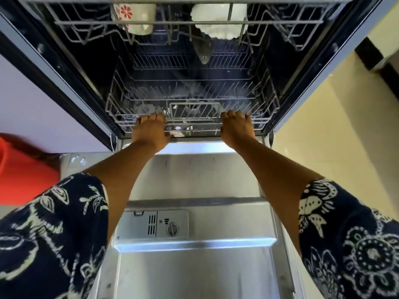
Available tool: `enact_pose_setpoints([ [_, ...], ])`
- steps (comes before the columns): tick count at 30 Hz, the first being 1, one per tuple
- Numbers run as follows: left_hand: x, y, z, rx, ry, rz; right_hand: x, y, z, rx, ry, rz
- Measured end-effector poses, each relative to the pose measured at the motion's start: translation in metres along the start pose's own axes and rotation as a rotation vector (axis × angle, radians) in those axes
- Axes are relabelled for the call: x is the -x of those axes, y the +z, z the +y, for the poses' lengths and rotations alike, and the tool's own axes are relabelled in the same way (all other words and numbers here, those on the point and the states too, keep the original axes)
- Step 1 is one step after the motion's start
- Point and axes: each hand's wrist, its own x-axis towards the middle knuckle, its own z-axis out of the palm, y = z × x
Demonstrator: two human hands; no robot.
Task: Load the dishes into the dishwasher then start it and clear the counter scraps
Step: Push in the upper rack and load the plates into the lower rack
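Closest to you are your two sleeves, dark blue with white flowers and leaves: the left sleeve [54, 229] and the right sleeve [349, 238]. Both of your bare arms reach out over the dishwasher door [194, 272], which lies flat and open under them. The door is shiny grey metal, and its soap box [159, 225] with a round knob sits between your arms. Past the door, your left hand [150, 131] grips the front edge of the lower rack [198, 124], with its fingers curled over the top wire. Your right hand [235, 128] does the same farther along that edge, so both hands hold the rack and nothing else. The rack sits inside the dishwasher [302, 67], with its front edge right at the opening. A few small things lie in it, but they are too blurry to name. Higher up and farther in hangs a grey spray arm [203, 50]. Above it is the upper rack [187, 23], where two dishes stand side by side but apart: a white cup with red flowers [133, 14] on the left and a white bowl [218, 20] on the right. Off to your left are a pale cabinet front [32, 104] and something red [21, 169] near your sleeve — I cannot tell what it is. To your right is a cream floor [334, 137].
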Motion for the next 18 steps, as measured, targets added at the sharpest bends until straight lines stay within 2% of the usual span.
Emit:
enact_pose_setpoints([
  [7, 0.079, 0.016, -0.003, 0.036, 0.035, 0.005, 0.073, 0.007, -0.003, -0.064, -0.037, 0.005],
  [13, 0.16, 0.03, -0.009, 0.16, 0.035, -0.041, 0.151, 0.021, -0.009, -0.137, -0.068, -0.04],
  [18, 0.229, 0.046, -0.012, 0.137, 0.062, -0.05, 0.221, 0.033, -0.013, -0.184, -0.071, -0.047],
])
